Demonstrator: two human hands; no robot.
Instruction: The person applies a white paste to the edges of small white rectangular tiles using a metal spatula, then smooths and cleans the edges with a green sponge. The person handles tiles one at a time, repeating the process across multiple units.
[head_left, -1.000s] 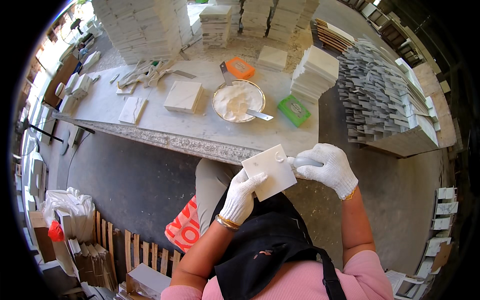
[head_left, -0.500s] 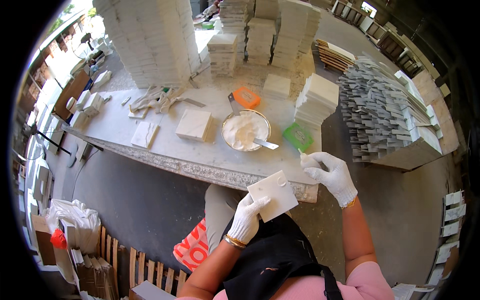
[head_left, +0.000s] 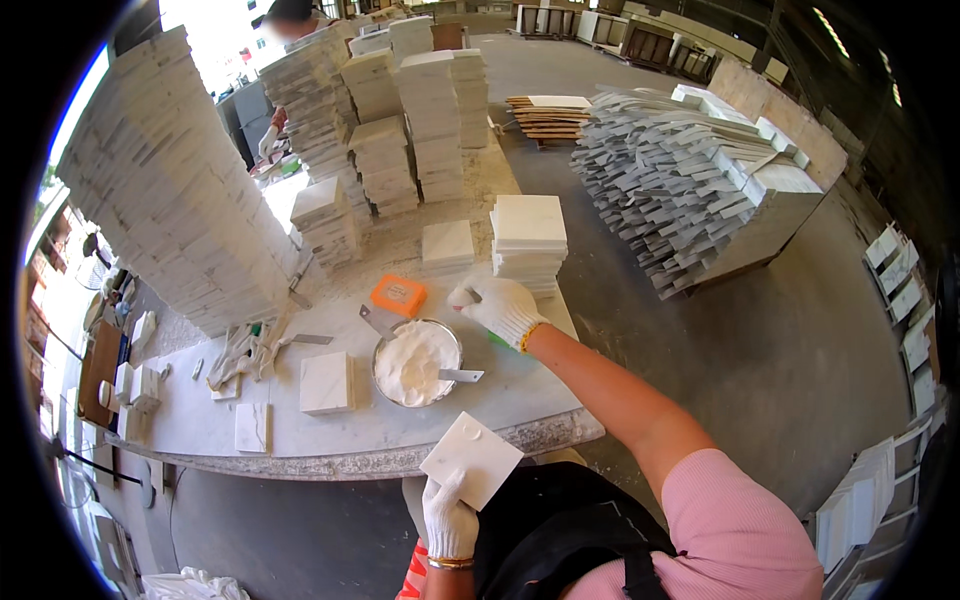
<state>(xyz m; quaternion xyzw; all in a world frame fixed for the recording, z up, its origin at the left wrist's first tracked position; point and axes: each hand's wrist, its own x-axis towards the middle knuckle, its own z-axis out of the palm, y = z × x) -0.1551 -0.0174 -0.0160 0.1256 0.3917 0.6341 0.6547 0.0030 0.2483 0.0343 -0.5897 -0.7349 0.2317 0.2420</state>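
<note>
My left hand [head_left: 451, 518], in a white glove, grips a square white marble tile [head_left: 474, 458] by its lower left edge. A small rounded dab shows near the tile's upper edge. My right hand [head_left: 502, 308], also gloved, is stretched out over the table, its fingers closed round a small white squeeze bottle [head_left: 460, 298]. The hand mostly covers a green box [head_left: 497, 340]. Left of that hand stands a metal bowl [head_left: 459, 350] of white paste [head_left: 412, 362], with a scraper [head_left: 462, 376] resting in it. An orange box [head_left: 398, 295] lies behind the bowl beside another scraper [head_left: 376, 321].
Tall stacks of tiles [head_left: 180, 190] rise at the back left, with more stacks [head_left: 530, 235] behind my right hand. A tile block [head_left: 326, 383] and a glove pile [head_left: 245, 355] lie left of the bowl. Past the table, grey strips [head_left: 660, 180] fill a stand. A person [head_left: 290, 18] is beyond the stacks.
My right hand has reached forward and left with the bottle, from near the table's edge to over the green box. The left hand still holds the tile. The view has turned right.
</note>
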